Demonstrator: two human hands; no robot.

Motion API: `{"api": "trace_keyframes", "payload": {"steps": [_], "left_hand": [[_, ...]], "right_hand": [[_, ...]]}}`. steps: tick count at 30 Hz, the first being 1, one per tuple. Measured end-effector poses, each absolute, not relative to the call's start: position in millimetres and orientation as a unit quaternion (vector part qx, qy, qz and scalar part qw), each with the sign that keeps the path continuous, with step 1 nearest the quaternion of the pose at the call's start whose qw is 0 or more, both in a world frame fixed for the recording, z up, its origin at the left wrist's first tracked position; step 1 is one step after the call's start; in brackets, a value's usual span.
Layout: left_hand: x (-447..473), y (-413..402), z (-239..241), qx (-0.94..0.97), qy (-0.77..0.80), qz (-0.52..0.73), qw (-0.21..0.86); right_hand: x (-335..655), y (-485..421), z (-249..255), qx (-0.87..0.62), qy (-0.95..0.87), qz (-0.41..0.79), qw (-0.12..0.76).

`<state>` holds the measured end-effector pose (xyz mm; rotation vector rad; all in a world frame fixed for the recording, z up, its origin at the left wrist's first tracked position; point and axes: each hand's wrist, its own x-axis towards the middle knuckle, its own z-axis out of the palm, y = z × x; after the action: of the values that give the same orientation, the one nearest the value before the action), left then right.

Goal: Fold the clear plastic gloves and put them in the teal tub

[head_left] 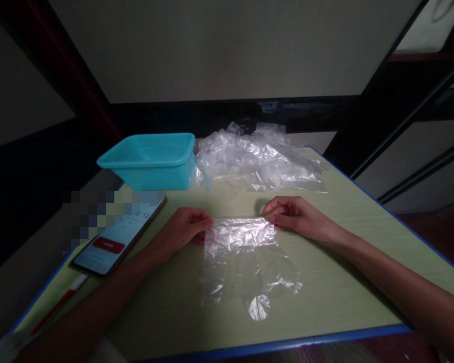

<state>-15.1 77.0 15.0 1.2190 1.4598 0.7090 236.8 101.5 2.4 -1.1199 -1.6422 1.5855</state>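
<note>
A clear plastic disposable glove (245,257) lies flat on the pale green table (344,252), its fingers pointing toward me. My left hand (185,229) pinches the left corner of the glove's cuff. My right hand (295,214) pinches the right corner of the same cuff. Both hands rest on the table with fingers closed on the thin film.
A pile of more clear plastic gloves (257,161) sits at the back of the table. A turquoise plastic tub (151,161) stands at the back left. A phone (117,242) with a lit screen lies at the left. The blue table edge (272,345) runs close in front.
</note>
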Motion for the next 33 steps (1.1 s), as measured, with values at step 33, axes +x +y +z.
{"api": "trace_keyframes", "payload": {"steps": [33], "left_hand": [[-6.4, 102.8, 12.7, 0.635, 0.574, 0.268, 0.442]], "right_hand": [[227.0, 69.7, 14.2, -0.265, -0.673, 0.686, 0.083]]}}
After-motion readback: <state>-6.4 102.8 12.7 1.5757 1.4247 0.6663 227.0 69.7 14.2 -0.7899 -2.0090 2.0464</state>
